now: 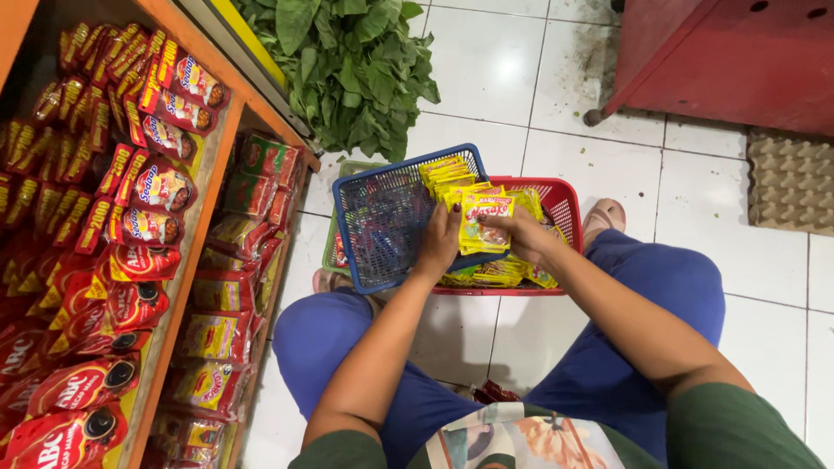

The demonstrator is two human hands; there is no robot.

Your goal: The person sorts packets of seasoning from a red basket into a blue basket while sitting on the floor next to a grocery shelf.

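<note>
My left hand (pixel 440 241) and my right hand (pixel 519 233) both grip a stack of small yellow sachets (pixel 483 219), held upright over the baskets. More yellow sachets (pixel 445 174) stand in the blue plastic basket (pixel 382 217), which leans tilted on a red plastic basket (pixel 563 201). Loose yellow sachets (pixel 495 274) lie in the red basket under my hands. My knees in blue trousers frame the baskets as I squat on the white tiled floor.
An orange wooden shelf (pixel 178 287) at the left is packed with red sauce pouches (pixel 130 260) and noodle packets (pixel 261 165). A bunch of green leafy vegetables (pixel 352 69) lies ahead. A red cabinet (pixel 738 52) and an egg tray (pixel 790 182) stand at the right. A green basket (pixel 334 252) peeks out underneath.
</note>
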